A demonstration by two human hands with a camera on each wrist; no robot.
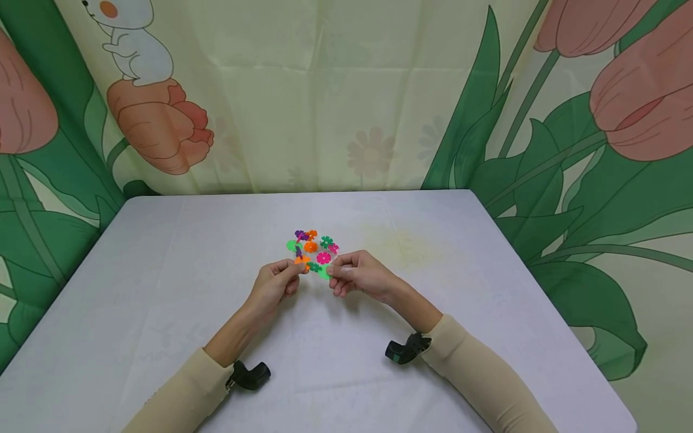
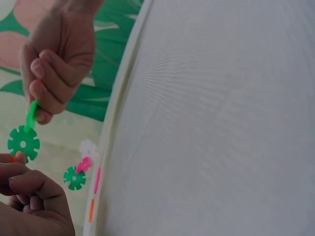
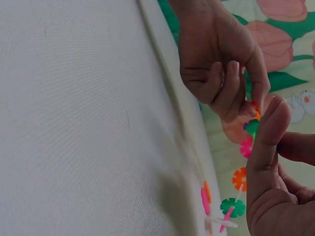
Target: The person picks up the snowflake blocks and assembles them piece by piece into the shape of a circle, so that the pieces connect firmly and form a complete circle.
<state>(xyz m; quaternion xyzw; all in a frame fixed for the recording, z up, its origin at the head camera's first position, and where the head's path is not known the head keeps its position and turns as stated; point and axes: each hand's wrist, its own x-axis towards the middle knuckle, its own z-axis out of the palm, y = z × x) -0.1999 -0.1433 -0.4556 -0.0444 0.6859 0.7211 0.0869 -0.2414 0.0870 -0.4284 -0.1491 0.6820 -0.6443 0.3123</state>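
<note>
My left hand [image 1: 275, 284] pinches an orange notched plastic disc [image 1: 302, 261] between thumb and index finger. A light green disc [image 1: 325, 273] is pinched by my right hand [image 1: 360, 273], with its other fingers curled. Between the hands sits a dark green disc [image 2: 23, 142] with slots round its rim and a hole in its middle. In the left wrist view it meets the light green disc [image 2: 31, 115] edge to edge. Right behind the fingertips, pink [image 1: 323, 258], orange [image 1: 310, 246] and purple [image 1: 301, 235] discs cluster; some are slotted together at angles.
A white-covered table [image 1: 335, 355] lies under both arms. Its far edge meets a curtain [image 1: 325, 120] printed with tulips and a white animal. A black wrist camera [image 1: 251, 376] is strapped to the left sleeve, another camera [image 1: 403, 350] to the right.
</note>
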